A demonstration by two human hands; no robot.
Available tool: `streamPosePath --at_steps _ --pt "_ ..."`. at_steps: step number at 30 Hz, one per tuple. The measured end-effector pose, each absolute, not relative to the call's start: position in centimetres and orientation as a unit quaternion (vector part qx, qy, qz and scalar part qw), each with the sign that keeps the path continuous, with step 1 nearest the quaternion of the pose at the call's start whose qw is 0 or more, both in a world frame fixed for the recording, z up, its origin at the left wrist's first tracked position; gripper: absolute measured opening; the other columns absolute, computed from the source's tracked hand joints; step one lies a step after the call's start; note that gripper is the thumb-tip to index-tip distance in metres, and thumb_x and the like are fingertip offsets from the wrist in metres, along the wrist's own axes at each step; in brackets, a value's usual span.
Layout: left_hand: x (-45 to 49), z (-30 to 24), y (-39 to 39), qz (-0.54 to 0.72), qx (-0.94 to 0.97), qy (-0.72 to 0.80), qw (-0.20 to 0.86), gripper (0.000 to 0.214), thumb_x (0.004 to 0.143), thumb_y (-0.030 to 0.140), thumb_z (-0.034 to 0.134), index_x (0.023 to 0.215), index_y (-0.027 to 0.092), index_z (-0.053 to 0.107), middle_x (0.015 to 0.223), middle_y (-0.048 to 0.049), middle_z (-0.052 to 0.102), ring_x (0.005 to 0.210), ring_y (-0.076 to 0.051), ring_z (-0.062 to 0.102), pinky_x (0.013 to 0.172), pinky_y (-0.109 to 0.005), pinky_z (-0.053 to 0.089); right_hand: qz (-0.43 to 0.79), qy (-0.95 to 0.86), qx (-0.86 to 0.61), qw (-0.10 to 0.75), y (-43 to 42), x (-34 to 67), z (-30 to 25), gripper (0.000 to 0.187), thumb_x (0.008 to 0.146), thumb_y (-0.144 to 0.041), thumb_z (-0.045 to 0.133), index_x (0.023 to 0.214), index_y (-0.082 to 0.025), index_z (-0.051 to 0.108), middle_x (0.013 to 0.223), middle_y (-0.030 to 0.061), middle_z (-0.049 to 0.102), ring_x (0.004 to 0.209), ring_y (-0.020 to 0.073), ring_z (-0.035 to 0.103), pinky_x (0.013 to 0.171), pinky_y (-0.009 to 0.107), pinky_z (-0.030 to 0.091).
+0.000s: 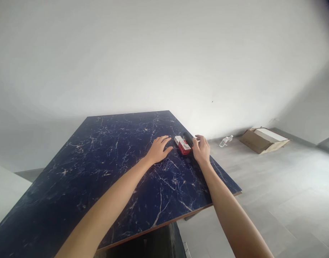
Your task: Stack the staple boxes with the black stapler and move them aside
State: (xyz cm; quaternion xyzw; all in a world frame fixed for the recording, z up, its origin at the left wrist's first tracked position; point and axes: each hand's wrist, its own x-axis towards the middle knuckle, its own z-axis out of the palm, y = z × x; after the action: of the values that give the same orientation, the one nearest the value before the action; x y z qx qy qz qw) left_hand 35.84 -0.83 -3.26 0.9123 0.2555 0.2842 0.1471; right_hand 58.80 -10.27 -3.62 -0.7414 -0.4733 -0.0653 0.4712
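Note:
A small red-and-white carton (183,145) lies on the dark blue marble-patterned tabletop (105,154). Right beside it rests a black cylindrical object (188,138) whose kind I cannot make out. My left hand (159,149) is to the left of the carton, its fingers and thumb spread, a small gap between them and the carton. On the other side, my right hand (201,149) is at the black object, thumb against or just over its near end and fingers loosely apart. Part of the black object is hidden behind that thumb.
The tabletop's right edge runs close beside my right hand. A white wall (126,64) rises behind the table. On the grey floor to the right lie clear plastic bottles (224,142) and an open cardboard box (257,140). Something black (148,245) stands under the front edge.

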Motion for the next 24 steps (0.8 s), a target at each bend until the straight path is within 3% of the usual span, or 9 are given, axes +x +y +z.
streamPosePath --at_steps 3,8,11,14,18,24 --pt "30.7 -2.9 -2.4 0.327 0.901 0.26 0.116 0.042 0.105 0.044 0.04 0.136 0.024 0.058 0.14 -0.0087 0.061 0.132 -0.025 0.052 0.114 -0.044 0.036 -0.136 -0.46 -0.733 0.483 -11.2 57.9 -2.9 0.034 0.097 -0.04 0.037 0.109 -0.017 0.059 0.099 0.012 0.064 0.094 0.0266 0.059 0.09 0.04 0.045" --pt "22.8 -2.4 -5.4 0.364 0.875 0.307 0.083 0.027 0.103 0.035 0.044 0.11 0.024 0.068 0.111 -0.0062 0.072 0.106 -0.023 0.062 0.1 -0.041 0.044 -0.149 -0.55 -0.669 0.477 -11.6 52.0 -2.2 0.027 0.096 -0.04 0.039 0.094 -0.02 0.057 0.092 0.0123 0.059 0.093 0.028 0.057 0.088 0.042 0.045" --pt "20.6 -2.2 -6.9 0.353 0.866 0.346 0.08 0.025 0.102 0.031 0.044 0.098 0.023 0.067 0.093 -0.0048 0.072 0.089 -0.022 0.063 0.089 -0.039 0.046 -0.083 -0.697 -0.594 0.393 -10.5 45.9 -2.0 0.025 0.095 -0.039 0.043 0.088 -0.023 0.06 0.089 0.0098 0.061 0.091 0.0264 0.057 0.088 0.04 0.045" --pt "19.8 -2.0 -7.4 0.302 0.871 0.378 0.087 0.022 0.098 0.024 0.047 0.086 0.022 0.064 0.081 -0.0043 0.069 0.079 -0.022 0.061 0.081 -0.038 0.046 -0.029 -0.827 -0.477 0.296 -8.8 40.2 -2.2 0.029 0.095 -0.037 0.045 0.074 -0.023 0.06 0.076 0.0048 0.06 0.076 0.0203 0.055 0.08 0.033 0.043" --pt "19.3 -2.2 -6.3 0.232 0.874 0.405 0.135 0.018 0.087 0.014 0.05 0.074 0.021 0.06 0.079 -0.0057 0.069 0.075 -0.023 0.064 0.07 -0.035 0.045 0.022 -0.863 -0.426 0.271 -7.0 36.7 -2.8 0.035 0.095 -0.03 0.046 0.063 -0.021 0.058 0.064 0.0005 0.059 0.059 0.0136 0.046 0.064 0.027 0.034" --pt "18.8 -3.0 -5.3 0.212 0.877 0.402 0.158 0.016 0.084 0.01 0.051 0.076 0.021 0.059 0.082 -0.0056 0.069 0.076 -0.023 0.066 0.069 -0.033 0.045 0.079 -0.846 -0.452 0.27 -6.8 36.9 -3.4 0.035 0.091 -0.025 0.053 0.056 -0.019 0.053 0.057 -0.0032 0.055 0.054 0.0105 0.04 0.061 0.025 0.029"
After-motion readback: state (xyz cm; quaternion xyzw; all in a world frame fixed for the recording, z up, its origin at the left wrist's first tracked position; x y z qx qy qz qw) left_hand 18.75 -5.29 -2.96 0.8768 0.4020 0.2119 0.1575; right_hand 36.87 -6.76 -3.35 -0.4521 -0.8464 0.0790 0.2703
